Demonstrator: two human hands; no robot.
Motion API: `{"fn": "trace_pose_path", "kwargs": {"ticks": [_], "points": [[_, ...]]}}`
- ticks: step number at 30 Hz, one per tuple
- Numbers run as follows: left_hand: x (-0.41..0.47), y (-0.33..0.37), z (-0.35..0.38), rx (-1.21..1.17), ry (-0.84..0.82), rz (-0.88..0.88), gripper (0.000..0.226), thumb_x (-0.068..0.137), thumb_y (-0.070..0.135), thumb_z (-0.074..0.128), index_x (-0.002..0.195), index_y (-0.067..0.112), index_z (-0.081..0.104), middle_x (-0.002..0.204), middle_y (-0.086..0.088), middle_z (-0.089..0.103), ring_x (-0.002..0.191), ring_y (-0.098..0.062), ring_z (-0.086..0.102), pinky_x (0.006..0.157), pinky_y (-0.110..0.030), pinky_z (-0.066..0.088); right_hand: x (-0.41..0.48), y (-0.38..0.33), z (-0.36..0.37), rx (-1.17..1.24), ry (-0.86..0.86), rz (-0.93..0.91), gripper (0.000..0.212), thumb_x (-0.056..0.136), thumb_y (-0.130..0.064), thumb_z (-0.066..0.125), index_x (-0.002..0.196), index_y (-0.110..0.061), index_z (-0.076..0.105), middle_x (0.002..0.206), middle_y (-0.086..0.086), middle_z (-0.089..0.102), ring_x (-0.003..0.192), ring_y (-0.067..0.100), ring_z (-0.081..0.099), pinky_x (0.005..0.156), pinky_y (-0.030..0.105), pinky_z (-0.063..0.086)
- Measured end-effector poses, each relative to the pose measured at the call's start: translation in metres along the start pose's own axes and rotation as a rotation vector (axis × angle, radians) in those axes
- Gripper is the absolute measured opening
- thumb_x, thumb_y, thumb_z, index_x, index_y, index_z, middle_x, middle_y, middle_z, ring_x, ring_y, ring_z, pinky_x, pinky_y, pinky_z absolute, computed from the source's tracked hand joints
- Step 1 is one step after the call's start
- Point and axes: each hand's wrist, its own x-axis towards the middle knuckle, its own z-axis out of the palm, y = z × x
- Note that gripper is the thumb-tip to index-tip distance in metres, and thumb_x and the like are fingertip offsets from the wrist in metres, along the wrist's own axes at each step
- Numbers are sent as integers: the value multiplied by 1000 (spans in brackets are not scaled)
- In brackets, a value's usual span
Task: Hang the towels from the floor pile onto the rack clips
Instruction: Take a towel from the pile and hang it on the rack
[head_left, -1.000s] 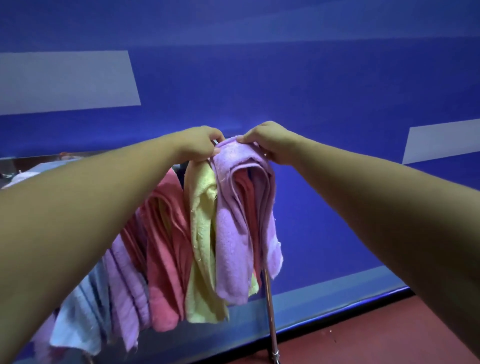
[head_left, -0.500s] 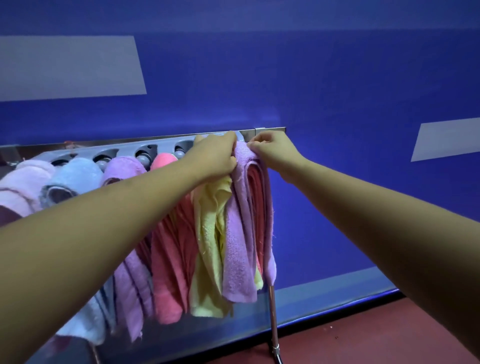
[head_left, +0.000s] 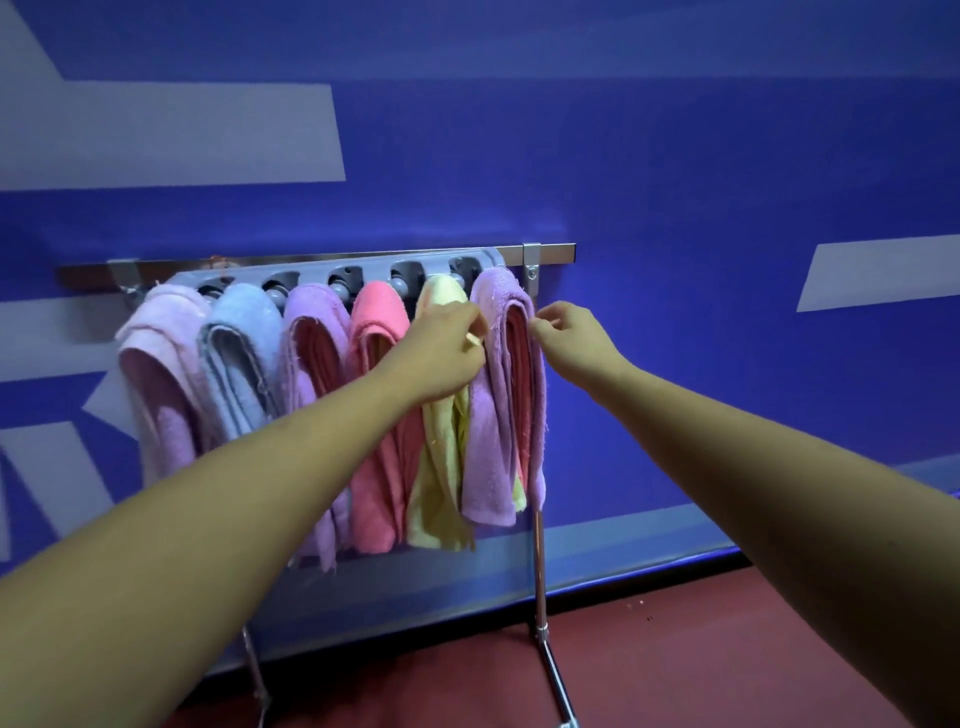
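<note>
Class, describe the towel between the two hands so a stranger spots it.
Find the grey plastic clip rack against the blue wall. The lilac terry towel hangs at its right end, beside the pale yellow towel; the other lilac towel hangs mid-row.

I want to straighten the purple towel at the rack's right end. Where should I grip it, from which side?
On the right-end purple towel, I'd pinch the outer right fold near the top, coming from the right: no towel hangs there, while the yellow towel crowds its left.

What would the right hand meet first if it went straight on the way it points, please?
Probably the rightmost purple towel, whose edge lies just ahead of the right hand; depth is unclear.
</note>
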Motion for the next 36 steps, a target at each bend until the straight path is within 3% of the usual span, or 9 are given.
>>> {"fn": "trace_pose_path", "kwargs": {"ticks": [2, 7, 11, 15, 17, 19, 27, 32, 36], "points": [[-31, 0, 5, -59, -63, -42, 21, 85, 6, 56, 106, 4, 63, 105, -12, 66, 97, -27, 60, 77, -24, 38, -29, 5, 4, -67, -5, 7, 25, 97, -25, 52, 112, -9, 63, 100, 4, 67, 98, 23, 62, 85, 35, 51], [-112, -14, 21, -83, -175, -224, 18, 87, 12, 59, 104, 8, 63, 98, -6, 68, 92, -24, 62, 76, -26, 41, -101, 24, 41, -140, -77, 43, 23, 92, -20, 53, 107, -6, 64, 97, 6, 69, 96, 27, 63, 75, 31, 46], [-172, -40, 41, -46, -254, -360, 15, 88, 17, 57, 100, 9, 62, 99, -8, 70, 96, -26, 63, 82, -33, 47, -150, 51, 89, -175, -210, 67, 35, 93, -24, 55, 122, -6, 62, 115, 9, 67, 107, 26, 63, 85, 31, 48], [-233, -70, 65, -34, -287, -452, 12, 86, 15, 56, 95, 12, 64, 97, -10, 71, 93, -28, 63, 82, -35, 49, -190, 82, 143, -221, -316, 85, 27, 85, -31, 54, 101, -11, 64, 99, 8, 67, 98, 31, 62, 81, 33, 46], [-261, -86, 80, -41, -304, -502, 11, 83, 18, 54, 89, 18, 64, 95, -8, 72, 90, -28, 64, 82, -37, 51, -206, 102, 173, -242, -374, 104, 32, 88, -28, 57, 110, -8, 66, 113, 14, 68, 109, 33, 61, 93, 37, 48], [-289, -102, 101, -58, -346, -568, 8, 82, 19, 55, 86, 19, 62, 93, -6, 71, 89, -28, 64, 82, -38, 52, -223, 123, 200, -252, -436, 141, 34, 89, -24, 59, 115, -5, 66, 118, 17, 67, 113, 33, 61, 96, 37, 48], [-384, -157, 204, -156, -510, -809, 7, 82, 16, 59, 85, 15, 65, 87, -4, 71, 87, -26, 66, 81, -30, 52, -280, 222, 296, -343, -641, 297, 49, 67, -43, 43, 99, -13, 66, 105, 15, 67, 102, 36, 63, 92, 43, 51], [-438, -189, 271, -168, -625, -922, 5, 84, 16, 58, 80, 18, 61, 86, -8, 70, 85, -28, 64, 77, -30, 48, -309, 287, 345, -364, -760, 395, 33, 80, -31, 55, 104, -11, 65, 110, 16, 67, 105, 36, 63, 91, 41, 51], [-479, -216, 321, -142, -774, -969, 9, 83, 16, 56, 75, 20, 55, 89, -5, 68, 92, -27, 64, 78, -29, 46, -328, 329, 387, -381, -818, 422, 39, 78, -32, 56, 110, -14, 66, 117, 11, 67, 112, 32, 62, 95, 40, 50]]}}
